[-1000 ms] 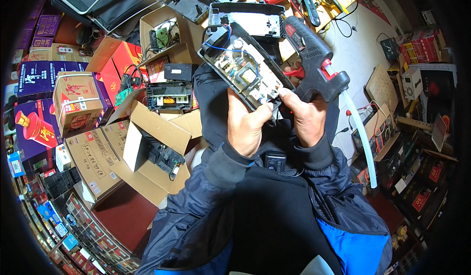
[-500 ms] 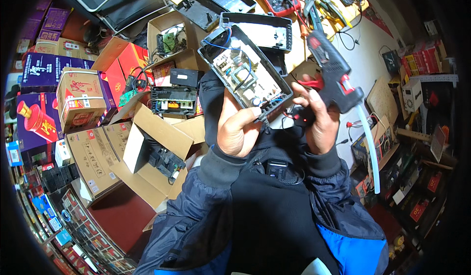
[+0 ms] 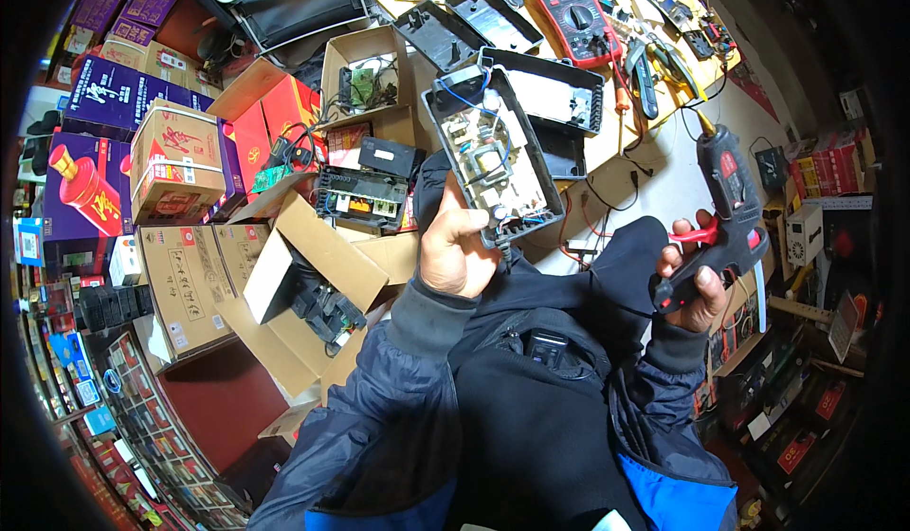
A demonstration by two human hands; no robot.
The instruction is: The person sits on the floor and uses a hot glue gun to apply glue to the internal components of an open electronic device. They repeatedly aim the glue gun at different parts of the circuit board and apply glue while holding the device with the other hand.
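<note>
My left hand (image 3: 457,254) grips the lower end of an open black plastic case (image 3: 441,125), thumb on its near rim. Inside the case lies a circuit board (image 3: 485,147) with several parts and blue wires; it looks like a power supply or charger. Off to the right, apart from the case, my right hand (image 3: 700,296) is closed round the handle of a black hot glue gun (image 3: 735,190) with a red trigger. Its nozzle points up and away from me, and a whitish glue stick (image 3: 761,303) sticks out behind.
Beyond the case, a yellow workbench (image 3: 621,137) carries black case halves (image 3: 540,90), a red multimeter (image 3: 574,17), a utility knife (image 3: 644,83) and pliers (image 3: 675,68). Open cardboard boxes (image 3: 327,247) with electronic parts stand on the left. Shelves with goods (image 3: 825,175) line the right.
My right hand has moved the glue gun right, away from the case. The case stays in my left hand, now more upright in view. The whole view has shifted, showing more of the multimeter.
</note>
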